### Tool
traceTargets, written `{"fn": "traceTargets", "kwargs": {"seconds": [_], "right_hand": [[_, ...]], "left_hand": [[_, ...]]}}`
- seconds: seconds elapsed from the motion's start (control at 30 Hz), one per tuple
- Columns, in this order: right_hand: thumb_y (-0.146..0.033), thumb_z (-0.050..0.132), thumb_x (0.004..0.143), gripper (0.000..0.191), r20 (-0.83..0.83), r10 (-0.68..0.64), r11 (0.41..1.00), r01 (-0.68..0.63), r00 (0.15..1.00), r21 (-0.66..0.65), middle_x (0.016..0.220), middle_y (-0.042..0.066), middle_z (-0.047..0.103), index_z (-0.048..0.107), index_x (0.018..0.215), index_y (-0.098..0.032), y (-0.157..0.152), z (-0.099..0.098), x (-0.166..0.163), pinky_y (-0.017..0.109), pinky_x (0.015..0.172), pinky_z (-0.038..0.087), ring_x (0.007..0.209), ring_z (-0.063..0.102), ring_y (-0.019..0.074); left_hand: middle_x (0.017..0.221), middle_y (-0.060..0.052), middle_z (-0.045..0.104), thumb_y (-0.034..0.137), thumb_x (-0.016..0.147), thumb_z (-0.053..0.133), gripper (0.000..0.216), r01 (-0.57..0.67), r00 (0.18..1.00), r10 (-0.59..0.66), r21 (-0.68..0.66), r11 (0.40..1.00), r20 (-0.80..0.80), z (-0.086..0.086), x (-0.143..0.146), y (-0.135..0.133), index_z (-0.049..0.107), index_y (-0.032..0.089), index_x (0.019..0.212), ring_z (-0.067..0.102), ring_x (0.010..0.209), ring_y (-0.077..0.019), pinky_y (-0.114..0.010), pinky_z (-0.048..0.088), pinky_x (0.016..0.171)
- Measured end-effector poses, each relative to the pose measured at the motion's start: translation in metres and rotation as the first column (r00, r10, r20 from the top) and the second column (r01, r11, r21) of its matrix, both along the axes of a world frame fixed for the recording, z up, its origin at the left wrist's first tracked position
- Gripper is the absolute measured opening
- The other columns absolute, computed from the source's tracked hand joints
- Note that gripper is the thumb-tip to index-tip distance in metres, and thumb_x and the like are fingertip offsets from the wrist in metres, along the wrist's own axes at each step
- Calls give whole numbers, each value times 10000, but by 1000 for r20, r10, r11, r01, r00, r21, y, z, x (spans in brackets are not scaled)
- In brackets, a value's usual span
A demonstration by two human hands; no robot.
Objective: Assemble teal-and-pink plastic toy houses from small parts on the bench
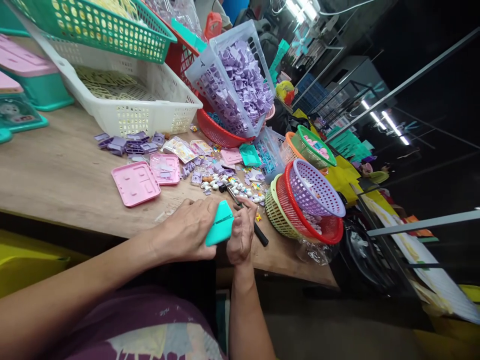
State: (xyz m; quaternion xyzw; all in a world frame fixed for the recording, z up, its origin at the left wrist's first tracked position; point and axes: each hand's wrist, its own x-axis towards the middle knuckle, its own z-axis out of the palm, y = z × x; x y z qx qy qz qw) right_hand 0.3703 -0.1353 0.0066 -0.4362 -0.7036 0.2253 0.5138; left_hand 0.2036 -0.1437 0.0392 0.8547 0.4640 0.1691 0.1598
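My left hand point(189, 227) is wrapped around a small teal plastic case point(220, 225), thumb below and fingers over its far side. A dark slit runs across the case's face, and it is held tilted above the table's front edge. My right hand point(242, 232) is closed with curled fingers against the right edge of the case; what its fingertips cover is hidden. Just behind my right hand lies a hammer point(260, 235) with a black handle, partly covered by the fingers. Small white and yellow figures point(243, 190) are scattered beyond it.
Pink trays point(135, 183) and purple plastic pieces point(129, 143) lie on the wooden table point(71, 165). A white basket point(146, 112) stands at the back left. Behind, a clear bin point(240, 80) of purple parts leans in a red basket. Stacked round baskets point(315, 187) stand at right.
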Motion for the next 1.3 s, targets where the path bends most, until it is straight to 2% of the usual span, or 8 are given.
{"fn": "traceTargets", "kwargs": {"seconds": [0.1,0.4,0.53,0.67,0.83,1.1,1.2,1.3], "right_hand": [[-520,290,997,428,4,135,990,-135,991,-33,1218,92,584,493,767,-221,3,8,4,422,1006,395,1161,536,256],[-480,243,1004,435,-226,52,998,-57,973,-14,1056,94,584,453,735,-211,2,-12,5,413,914,429,1027,567,242],[-517,271,986,418,-300,55,998,-62,952,-13,1060,93,592,550,982,-205,4,-15,3,422,915,459,1015,578,241],[-517,225,991,554,-225,26,999,-32,974,-24,1119,113,614,557,1278,-180,6,-12,5,434,941,459,1045,586,250],[-433,282,994,477,-89,40,999,-42,995,-24,1106,96,649,666,1133,-186,8,-3,6,418,947,462,1058,598,245],[-588,327,968,571,-159,62,991,-81,985,-110,1182,130,644,528,1286,-159,25,-11,17,460,1006,460,1124,614,266],[-717,401,889,727,-86,-69,997,67,994,-25,1357,159,531,472,1353,-161,14,-8,20,509,1110,367,1290,501,307],[-795,492,792,950,-2,-154,988,154,988,-27,1479,186,392,322,1474,-156,-8,-9,19,543,1155,307,1395,378,342]], "left_hand": [[1124,-193,589,277,701,587,589,-17,1000,16,9,1000,8,-4,5,0,435,85,1236,586,990,-357,-477,481,837],[1072,-170,581,279,670,566,583,-42,998,45,74,996,-38,0,27,-5,496,72,1211,558,957,-338,-484,454,853],[1039,-168,583,307,693,567,544,-46,998,51,112,993,-42,0,27,-4,518,73,1182,560,934,-340,-484,465,821],[1026,-180,587,362,772,552,506,-42,999,45,138,989,-20,-5,29,-4,517,60,1176,572,926,-350,-490,487,801],[1095,-211,605,353,815,557,514,-54,996,49,64,996,77,-12,23,-1,477,61,1231,605,986,-356,-479,516,829],[1561,-188,329,616,676,776,1149,356,887,-347,28,934,305,-21,-28,41,149,201,1545,350,1426,-367,-472,368,1139],[1585,-184,295,538,791,704,1004,301,915,-290,3,954,280,-28,-25,50,149,184,1549,330,1444,-347,-464,348,1148],[1517,-176,418,411,877,608,788,156,955,-129,-83,984,268,-33,-14,44,222,172,1521,477,1347,-323,-431,424,1072]]}}
